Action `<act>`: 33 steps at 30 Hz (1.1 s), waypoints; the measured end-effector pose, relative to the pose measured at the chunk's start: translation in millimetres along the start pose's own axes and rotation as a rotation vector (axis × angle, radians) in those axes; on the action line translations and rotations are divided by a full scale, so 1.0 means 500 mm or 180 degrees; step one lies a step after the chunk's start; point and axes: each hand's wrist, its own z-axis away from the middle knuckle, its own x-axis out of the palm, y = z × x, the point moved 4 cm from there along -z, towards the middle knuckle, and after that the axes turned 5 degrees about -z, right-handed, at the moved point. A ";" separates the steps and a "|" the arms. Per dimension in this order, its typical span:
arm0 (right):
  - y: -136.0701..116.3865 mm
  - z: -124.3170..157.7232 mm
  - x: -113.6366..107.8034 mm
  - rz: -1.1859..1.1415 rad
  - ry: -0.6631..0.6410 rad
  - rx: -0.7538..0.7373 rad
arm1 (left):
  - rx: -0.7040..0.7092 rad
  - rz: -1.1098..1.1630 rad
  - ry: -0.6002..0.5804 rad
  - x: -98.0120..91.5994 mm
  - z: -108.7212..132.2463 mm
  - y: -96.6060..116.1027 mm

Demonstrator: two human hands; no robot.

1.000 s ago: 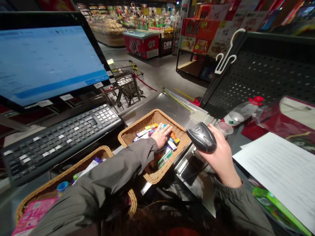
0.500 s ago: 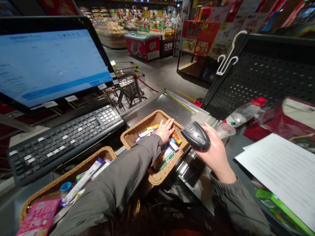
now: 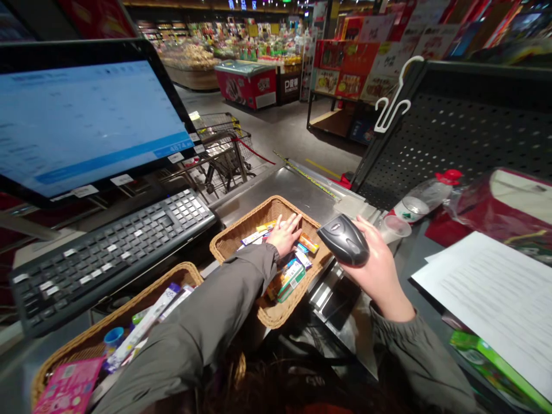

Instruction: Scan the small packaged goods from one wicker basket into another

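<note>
My left hand (image 3: 284,234) reaches into a wicker basket (image 3: 222,244), its fingers spread over small packaged goods. Around it lie an orange-yellow packet (image 3: 309,242), blue-and-white packets and a green-and-white pack (image 3: 292,282). Whether the fingertips press on anything is hidden. My right hand (image 3: 379,264) is wrapped round a black barcode scanner (image 3: 344,240), held just over the basket's right rim with its head towards the basket. A second wicker basket (image 3: 190,270), partly behind my left sleeve, holds long white-and-purple boxes, a blue cup-like item (image 3: 114,336) and a pink package (image 3: 69,385).
On the left are a monitor (image 3: 86,121) and a black keyboard (image 3: 116,247). To the right stand a plastic cup (image 3: 395,228), a bottle (image 3: 425,198), printed sheets (image 3: 487,293) and a green package (image 3: 495,368). A white hook (image 3: 394,103) hangs on the perforated panel.
The view has shifted slightly. My left hand stays spread among the packets, moved only a little, and my right hand keeps the barcode scanner in the same place.
</note>
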 end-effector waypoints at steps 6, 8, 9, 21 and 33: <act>0.003 0.001 -0.003 -0.0020 0.0029 -0.0001 | 0.0080 0.0129 -0.0019 0.000 0.011 0.003; 0.006 0.002 -0.006 -0.0012 0.0051 -0.0027 | 0.0270 0.0261 -0.0058 -0.008 0.012 0.003; 0.007 0.002 -0.007 0.0002 0.0061 -0.0029 | 0.0354 0.0325 -0.0093 -0.010 0.011 0.003; 0.012 0.000 -0.007 0.0031 0.0064 0.0022 | 0.0110 0.0537 -0.0438 0.013 0.006 0.016; -0.010 -0.007 0.010 -0.0054 -0.0074 -0.0047 | -0.0142 -0.0129 0.0229 -0.188 0.040 -0.036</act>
